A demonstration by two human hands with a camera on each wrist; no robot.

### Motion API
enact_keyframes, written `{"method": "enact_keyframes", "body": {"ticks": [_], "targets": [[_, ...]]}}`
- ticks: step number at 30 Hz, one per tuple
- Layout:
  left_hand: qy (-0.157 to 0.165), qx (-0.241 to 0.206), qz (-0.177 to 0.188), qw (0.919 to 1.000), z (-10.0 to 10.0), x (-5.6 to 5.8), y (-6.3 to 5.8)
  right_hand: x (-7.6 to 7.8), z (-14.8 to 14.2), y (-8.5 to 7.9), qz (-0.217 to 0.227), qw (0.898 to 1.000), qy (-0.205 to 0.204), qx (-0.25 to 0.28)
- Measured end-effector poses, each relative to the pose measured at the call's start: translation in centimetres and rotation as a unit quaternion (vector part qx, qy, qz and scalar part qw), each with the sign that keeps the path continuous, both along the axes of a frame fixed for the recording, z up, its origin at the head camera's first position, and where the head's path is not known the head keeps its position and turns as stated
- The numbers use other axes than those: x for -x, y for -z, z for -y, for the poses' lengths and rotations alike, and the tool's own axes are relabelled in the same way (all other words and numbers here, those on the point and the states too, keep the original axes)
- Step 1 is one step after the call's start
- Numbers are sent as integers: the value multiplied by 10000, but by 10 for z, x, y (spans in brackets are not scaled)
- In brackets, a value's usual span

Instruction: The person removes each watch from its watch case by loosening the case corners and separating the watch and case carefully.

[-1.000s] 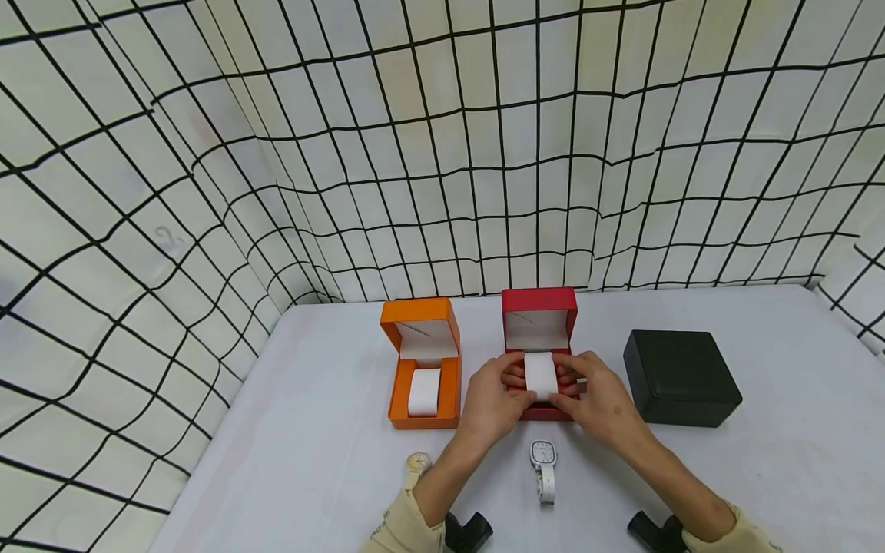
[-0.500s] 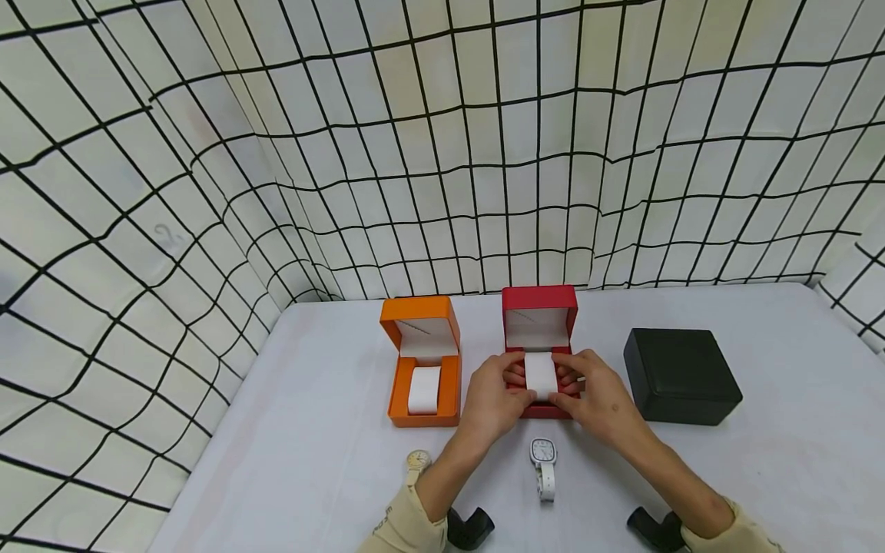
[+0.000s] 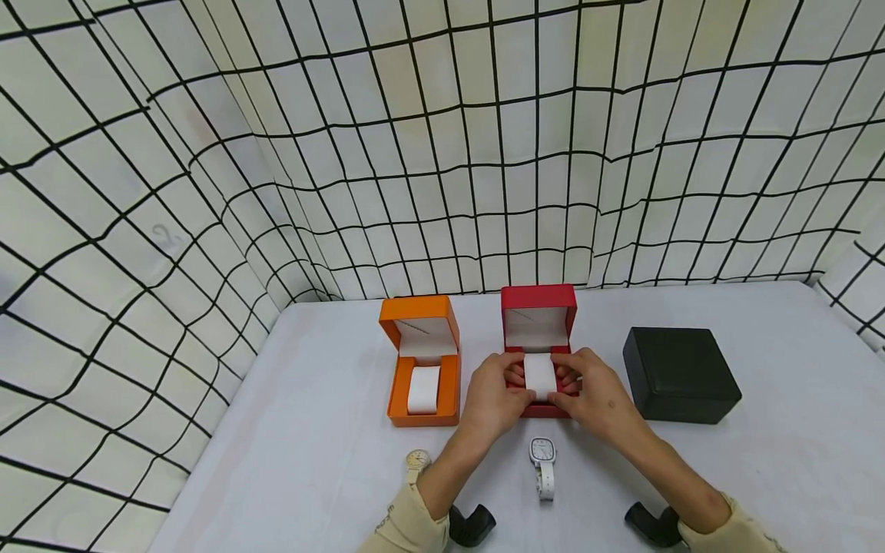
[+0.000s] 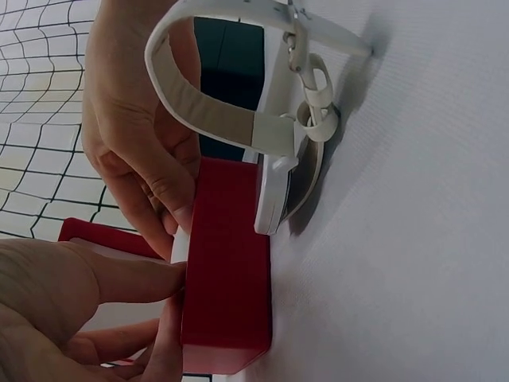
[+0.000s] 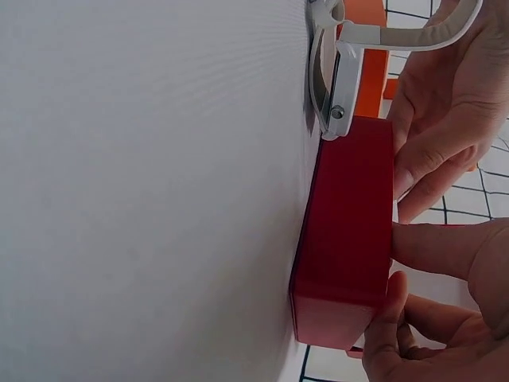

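1. White cushion (image 3: pixel 540 376) is in the open red box (image 4: pixel 227 278).
2. Left hand (image 3: pixel 494 393) and right hand (image 3: pixel 596 393) pinch its two sides, fingers half bent.
3. Soft, even pinches should keep it straight.

Widest free room: desk (image 3: pixel 297 438), left of the orange box (image 3: pixel 449 392); more at frame right, past the black box (image 3: pixel 681 376). Slot between orange and red box (image 3: pixel 538 296) is narrow, its lower end blocked by the left grip (image 3: pixel 494 395). Gap between red and black runs free at the top; right grip (image 3: pixel 594 395) and forearm fill it lower down. Raised red lid plus net (image 3: pixel 537 161) block entry from frame top. Lower centre: lane between forearms (white watch (image 3: pixel 542 453) lies mid-lane, near the red box).
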State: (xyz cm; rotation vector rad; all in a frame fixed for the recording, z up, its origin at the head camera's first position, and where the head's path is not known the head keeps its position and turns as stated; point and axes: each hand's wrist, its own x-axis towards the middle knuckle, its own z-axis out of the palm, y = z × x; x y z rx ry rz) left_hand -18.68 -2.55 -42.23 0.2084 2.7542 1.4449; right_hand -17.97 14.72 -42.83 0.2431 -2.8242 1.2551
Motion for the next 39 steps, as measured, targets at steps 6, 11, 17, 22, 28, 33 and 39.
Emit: {"method": "enact_keyframes", "body": {"ticks": [6,11,17,22,28,33,39], "targets": [[-3,144,-20,9999,-1,0,0,2,0,0,-12,10000,53,18],[-37,259,6,9997,-2,0,0,1,-1,0,-34,10000,-4,-38],[-26,357,-59,9993,-3,1,-1,2,-1,-1,-5,9999,-97,-129],[-64,348,-17,9994,-4,1,-2,1,-1,-2,50,9998,-118,-136],[-77,506,48,9987,-5,1,-3,-1,-2,-2,78,9999,-154,-4],[-10,452,91,9989,-5,-1,-4,-4,-6,-3,16,9995,-38,305],[56,436,227,9988,-6,-4,-10,-11,-18,-5,-539,9973,26,497]]}}
